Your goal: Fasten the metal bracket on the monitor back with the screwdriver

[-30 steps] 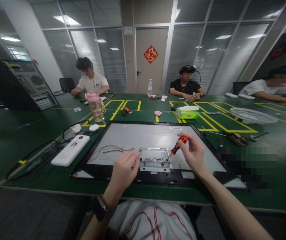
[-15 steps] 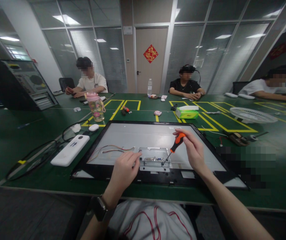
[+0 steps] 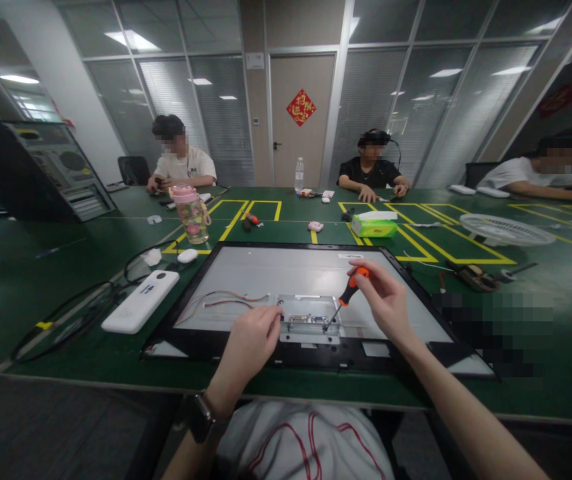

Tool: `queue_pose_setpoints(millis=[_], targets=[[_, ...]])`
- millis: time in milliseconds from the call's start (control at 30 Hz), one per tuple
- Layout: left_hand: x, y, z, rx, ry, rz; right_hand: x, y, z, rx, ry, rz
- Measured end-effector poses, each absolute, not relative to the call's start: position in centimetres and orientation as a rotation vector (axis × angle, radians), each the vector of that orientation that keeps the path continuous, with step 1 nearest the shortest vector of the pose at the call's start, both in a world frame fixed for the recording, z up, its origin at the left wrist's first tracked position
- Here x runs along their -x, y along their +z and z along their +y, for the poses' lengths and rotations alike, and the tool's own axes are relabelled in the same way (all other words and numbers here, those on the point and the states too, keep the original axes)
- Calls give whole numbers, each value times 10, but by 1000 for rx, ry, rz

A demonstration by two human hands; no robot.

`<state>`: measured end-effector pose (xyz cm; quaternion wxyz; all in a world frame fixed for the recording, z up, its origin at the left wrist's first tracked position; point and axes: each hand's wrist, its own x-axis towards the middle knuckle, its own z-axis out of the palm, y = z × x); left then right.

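Note:
A monitor panel (image 3: 246, 273) with a black frame lies flat on the green table before me, its grey back facing up. At its lower middle sits a metal bracket (image 3: 311, 333) with a row of video ports (image 3: 306, 319). My right hand (image 3: 383, 300) grips an orange and black screwdriver (image 3: 350, 291) by the handle, tilted, its tip down at the right end of the ports. Whether a screw is under the tip is too small to tell. My left hand (image 3: 253, 337) has its fingers curled at the bracket's left edge. Thin coloured wires (image 3: 231, 295) lie on the panel beyond it.
Left of the panel are a white power bank (image 3: 141, 301), black cables (image 3: 66, 327) and a pink-lidded bottle (image 3: 192, 217). Beyond it stands a green tissue pack (image 3: 374, 225). A computer case (image 3: 41, 170) is far left. Several people sit across the table.
My right hand's fingers have shifted slightly left on the screwdriver handle, which has turned a little. The tip and my left hand stay put. Across the table, a person's hands have moved apart.

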<state>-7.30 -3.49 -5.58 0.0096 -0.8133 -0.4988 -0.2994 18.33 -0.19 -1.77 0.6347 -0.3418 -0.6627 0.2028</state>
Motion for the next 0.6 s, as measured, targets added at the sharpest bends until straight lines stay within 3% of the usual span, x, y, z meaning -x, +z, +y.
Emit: queue_pose_setpoints(millis=[100,300,600], targets=[[72,-54,-36,2514,-904,-1582,-184,-19,0,792,381,-1493],[71,-52,-38,2424,-782,-1697,-184,-18,-2,773,569,-1529],[69,-52,-37,2430,-687,-1657,-183,-18,-1,797,444,-1502]])
